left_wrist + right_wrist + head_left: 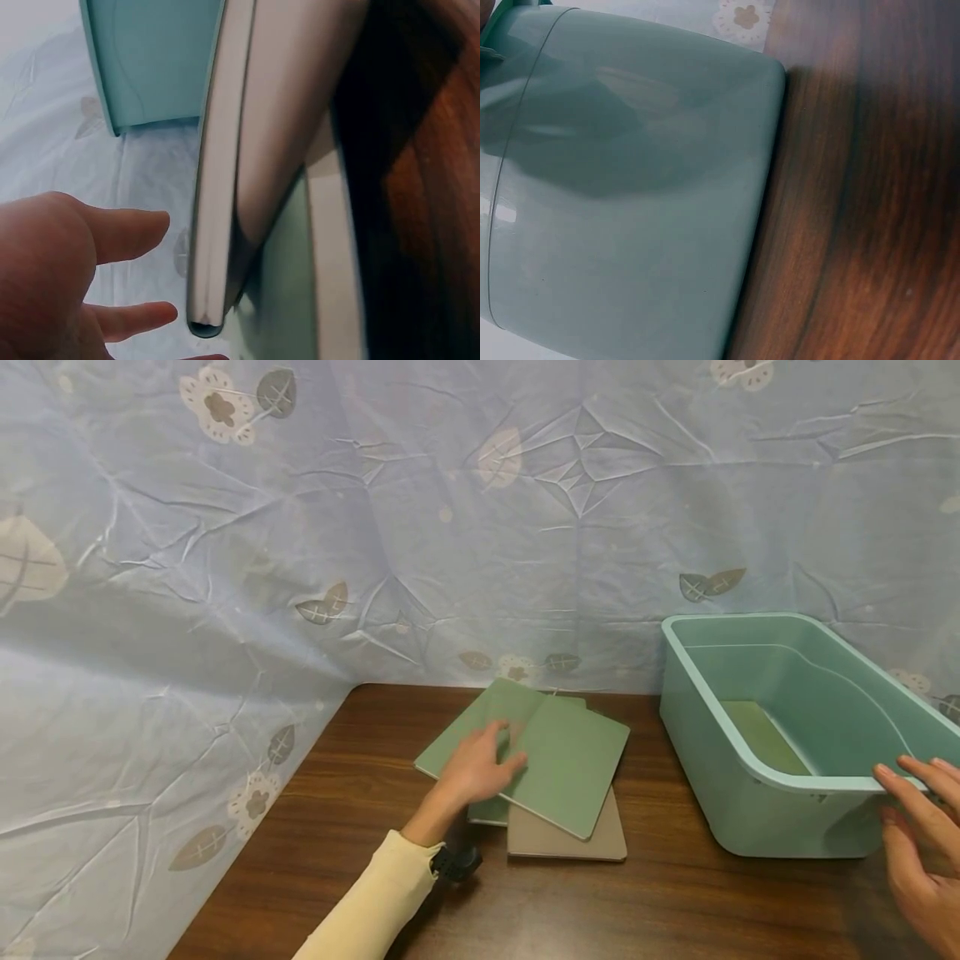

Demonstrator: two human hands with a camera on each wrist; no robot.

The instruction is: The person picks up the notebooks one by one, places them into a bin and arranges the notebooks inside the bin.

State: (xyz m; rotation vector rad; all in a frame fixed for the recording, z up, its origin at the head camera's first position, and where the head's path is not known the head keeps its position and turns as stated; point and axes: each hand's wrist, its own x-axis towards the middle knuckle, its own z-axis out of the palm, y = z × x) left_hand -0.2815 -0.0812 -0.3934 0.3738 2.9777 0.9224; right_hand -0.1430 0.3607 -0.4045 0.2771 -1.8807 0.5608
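Several notebooks lie in an uneven, fanned pile on the table. Topmost is a green notebook (573,760), tilted over another green notebook (457,735) and a beige notebook (566,835). My left hand (480,764) is over the pile, fingers spread and thumb apart. In the left wrist view, this hand (60,270) is beside a notebook's page edges (217,165) with a gap between them. To the right stands a teal plastic bin (780,814). My right hand (926,843) touches its near rim with nearly straight fingers, thumb lower by the outer wall.
Inside the bin lies a flat olive-green piece (765,735). The brown wooden table (360,835) shows in front of the pile and between pile and bin. Behind and at the left hangs a wrinkled floral sheet (420,527). A black band (456,863) is on my left wrist.
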